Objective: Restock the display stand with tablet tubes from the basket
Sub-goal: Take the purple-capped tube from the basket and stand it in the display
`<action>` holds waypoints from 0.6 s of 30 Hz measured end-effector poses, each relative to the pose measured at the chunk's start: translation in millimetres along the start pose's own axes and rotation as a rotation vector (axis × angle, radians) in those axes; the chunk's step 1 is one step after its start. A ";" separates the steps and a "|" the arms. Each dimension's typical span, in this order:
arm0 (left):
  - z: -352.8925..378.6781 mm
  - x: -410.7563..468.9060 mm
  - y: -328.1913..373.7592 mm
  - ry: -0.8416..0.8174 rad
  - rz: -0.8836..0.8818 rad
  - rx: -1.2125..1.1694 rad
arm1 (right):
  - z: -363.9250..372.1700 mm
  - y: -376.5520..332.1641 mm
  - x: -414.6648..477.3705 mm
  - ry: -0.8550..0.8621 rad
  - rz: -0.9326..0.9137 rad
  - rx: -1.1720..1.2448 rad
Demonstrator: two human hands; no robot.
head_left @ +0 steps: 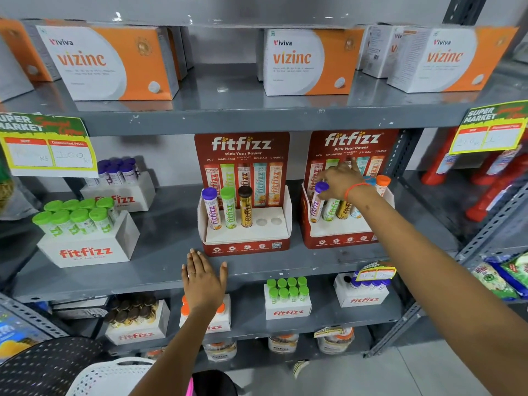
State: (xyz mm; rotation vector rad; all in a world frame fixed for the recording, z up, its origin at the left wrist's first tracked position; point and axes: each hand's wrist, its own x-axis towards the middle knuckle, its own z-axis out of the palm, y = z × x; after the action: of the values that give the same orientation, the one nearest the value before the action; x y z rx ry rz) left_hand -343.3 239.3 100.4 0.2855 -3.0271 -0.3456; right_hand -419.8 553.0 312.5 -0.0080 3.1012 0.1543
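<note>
Left hand [203, 278] flat, empty on shelf [160, 270]; right hand [340, 178] fingers around purple-capped tube [317, 202]

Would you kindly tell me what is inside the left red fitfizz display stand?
The left stand holds three upright tubes, purple-capped, green-capped and brown-capped; two holes are empty. Tube bottoms are hidden.

bright even light | glare on shelf [228, 90] | edges bowed, soft
</note>
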 end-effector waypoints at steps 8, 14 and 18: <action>-0.6 -0.9 0.6 0.002 -0.003 -0.001 | 3.3 5.2 -0.1 0.032 -0.051 0.064; -1.4 -0.5 0.7 -0.007 0.001 -0.016 | 2.5 0.3 -4.2 0.050 -0.046 0.078; -2.9 -0.5 0.1 -0.014 0.012 -0.010 | 0.6 -3.7 -7.7 0.077 -0.041 0.067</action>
State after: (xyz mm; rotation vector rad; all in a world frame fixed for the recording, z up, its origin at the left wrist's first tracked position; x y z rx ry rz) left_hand -342.5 238.9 103.2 0.2659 -3.0389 -0.3629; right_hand -412.1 549.3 311.8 -0.0778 3.1785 0.0492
